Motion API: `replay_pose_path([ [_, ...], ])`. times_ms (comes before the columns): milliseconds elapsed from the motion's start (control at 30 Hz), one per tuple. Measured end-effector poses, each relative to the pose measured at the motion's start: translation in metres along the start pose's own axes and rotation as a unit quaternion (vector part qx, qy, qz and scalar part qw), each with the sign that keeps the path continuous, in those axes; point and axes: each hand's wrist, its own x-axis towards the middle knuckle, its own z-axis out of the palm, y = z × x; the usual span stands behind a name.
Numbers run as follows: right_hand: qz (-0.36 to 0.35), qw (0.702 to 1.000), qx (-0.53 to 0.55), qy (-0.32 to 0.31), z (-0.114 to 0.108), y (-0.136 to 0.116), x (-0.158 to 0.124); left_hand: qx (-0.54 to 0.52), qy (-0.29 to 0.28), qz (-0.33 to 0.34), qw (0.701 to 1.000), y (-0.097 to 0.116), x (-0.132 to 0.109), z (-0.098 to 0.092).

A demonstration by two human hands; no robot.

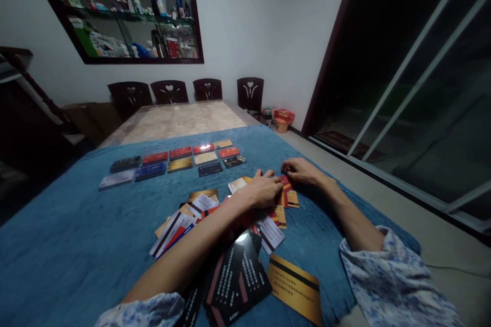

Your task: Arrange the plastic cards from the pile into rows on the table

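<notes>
My left hand (263, 189) rests on the loose pile of cards, fingers apart and bent over red and yellow cards. To its right, my right hand (301, 170) has its fingers curled together by a red card (285, 183); what they pinch, if anything, is hidden. White striped cards (178, 230) fan out left of my left forearm. Nearer me lie large black cards (238, 278) with printed text and a gold card (295, 286) with a dark stripe. A white card (271, 232) and a small yellow card (292, 199) stick out from the pile.
Beyond the pile, small stacks of cards stand in rows, among them a blue stack (150, 170), a red stack (180, 153) and a gold stack (180, 164). A blue cloth (95, 225) covers the near part of the marble-patterned table (184, 117). Dark chairs (250, 93) stand behind.
</notes>
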Motion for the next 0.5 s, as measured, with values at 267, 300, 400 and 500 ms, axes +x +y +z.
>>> replay_pose_path([
  [267,-0.053,0.998,0.025,-0.032,-0.009,-0.012,-0.006,0.001,0.010,-0.096,0.995,-0.011,-0.004,-0.003],
  [300,-0.055,0.997,0.030,-0.037,-0.011,-0.013,-0.007,0.003,0.013,-0.102,0.995,-0.013,-0.004,-0.002],
  [400,-0.057,0.996,0.048,-0.051,-0.015,-0.016,-0.009,-0.004,0.022,-0.112,0.993,-0.020,-0.003,0.001],
  [500,-0.061,0.995,0.058,-0.061,-0.017,-0.018,-0.010,-0.012,0.038,-0.118,0.992,-0.025,-0.003,0.007],
])
